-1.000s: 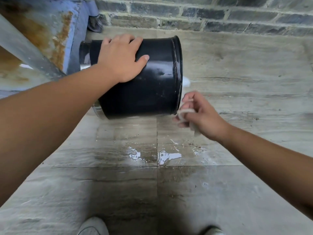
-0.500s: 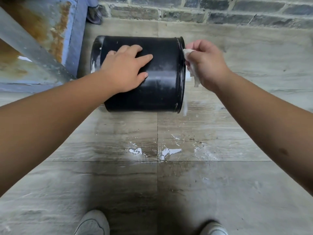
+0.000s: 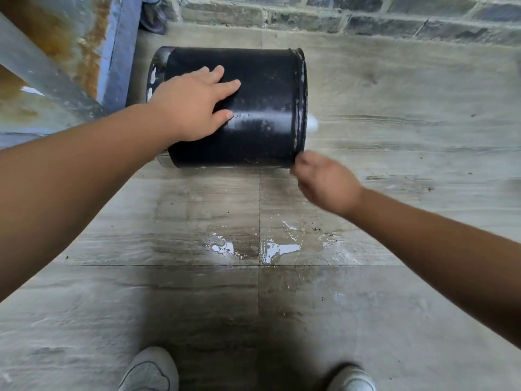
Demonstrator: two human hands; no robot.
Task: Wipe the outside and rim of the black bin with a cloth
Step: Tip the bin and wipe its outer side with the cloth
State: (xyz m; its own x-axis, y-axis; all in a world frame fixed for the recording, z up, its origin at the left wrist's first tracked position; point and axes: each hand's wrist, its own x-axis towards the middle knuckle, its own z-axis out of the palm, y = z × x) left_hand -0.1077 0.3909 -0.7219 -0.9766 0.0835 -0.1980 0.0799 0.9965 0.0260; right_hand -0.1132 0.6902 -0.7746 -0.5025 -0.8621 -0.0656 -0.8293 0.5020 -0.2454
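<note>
Our right hand (image 3: 327, 183) has swept from the rim's (image 3: 301, 103) far side to its near edge, closed, presumably on the hidden cloth. Our left hand (image 3: 194, 104) lies flat, steadying the bin (image 3: 262, 88) sideways on the floor (image 3: 394, 108); rim wiping continues.

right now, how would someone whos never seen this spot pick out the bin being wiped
Start at the grey brick wall across the top, then drop to the tiled floor below it. The black bin lies on its side there, under the left hand. It is the only glossy black cylinder, rim towards the right hand.
</note>
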